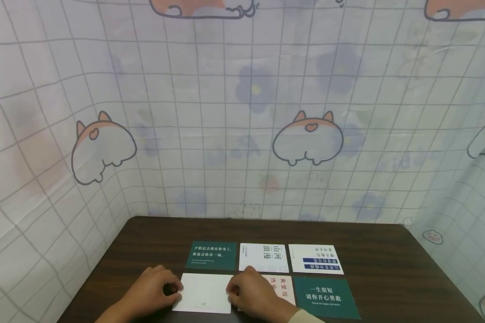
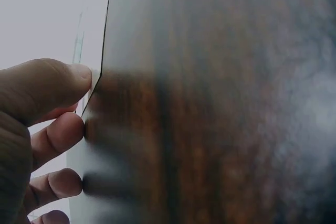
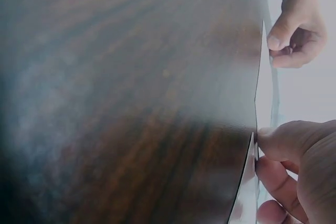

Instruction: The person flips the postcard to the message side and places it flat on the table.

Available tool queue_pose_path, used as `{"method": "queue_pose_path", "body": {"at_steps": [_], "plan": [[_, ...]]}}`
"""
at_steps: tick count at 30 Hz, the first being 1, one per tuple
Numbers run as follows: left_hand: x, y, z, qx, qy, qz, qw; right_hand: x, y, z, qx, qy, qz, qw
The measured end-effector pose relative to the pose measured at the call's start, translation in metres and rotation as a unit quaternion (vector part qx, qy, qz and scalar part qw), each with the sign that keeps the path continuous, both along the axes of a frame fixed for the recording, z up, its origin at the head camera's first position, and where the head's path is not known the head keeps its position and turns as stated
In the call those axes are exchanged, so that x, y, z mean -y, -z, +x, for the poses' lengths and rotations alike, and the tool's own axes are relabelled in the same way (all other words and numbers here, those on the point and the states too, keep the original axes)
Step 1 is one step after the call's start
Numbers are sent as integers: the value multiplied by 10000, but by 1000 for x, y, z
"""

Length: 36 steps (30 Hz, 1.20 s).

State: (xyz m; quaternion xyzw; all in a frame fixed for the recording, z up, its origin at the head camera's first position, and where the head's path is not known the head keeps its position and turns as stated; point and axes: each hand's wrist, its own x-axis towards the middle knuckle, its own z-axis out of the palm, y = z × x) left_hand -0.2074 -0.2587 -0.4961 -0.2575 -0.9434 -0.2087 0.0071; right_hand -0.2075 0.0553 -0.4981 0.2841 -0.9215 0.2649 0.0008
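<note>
A blank-looking white card (image 1: 206, 291) with a tiny mark near its lower edge lies at the front left of a group of cards. My left hand (image 1: 155, 287) pinches its left edge between thumb and bent fingers. At its right edge, my right hand (image 1: 252, 289) holds the card the same way. That hand partly covers a white card with red characters (image 1: 284, 287). In the left wrist view, the thumb (image 2: 79, 77) lies on the card's edge near a corner. The right wrist view shows the right thumb (image 3: 273, 139) at the card's other end.
Behind lie a green card (image 1: 212, 256), a white card with dark characters (image 1: 252, 258) and one with blue bars (image 1: 313, 259). Another green card (image 1: 327, 298) sits at the front right. Patterned cloth (image 1: 234, 121) hangs behind the dark wooden table (image 1: 372, 251).
</note>
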Motion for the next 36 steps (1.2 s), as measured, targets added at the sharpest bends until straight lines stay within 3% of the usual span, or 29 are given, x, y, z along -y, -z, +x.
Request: {"method": "queue_pose_path", "body": {"at_steps": [17,25,36], "plan": [[-1,-1,2,55,-133,-119,9998,1,-3,2,-42,7,98,9999],[-2,-2,2,19,-191,-135,9997,-7,-4,2,-87,51,-136,9999],[-16,-6,-3,-103,-103,-95,9998,-21,-1,1,-192,16,-177,9997]]}}
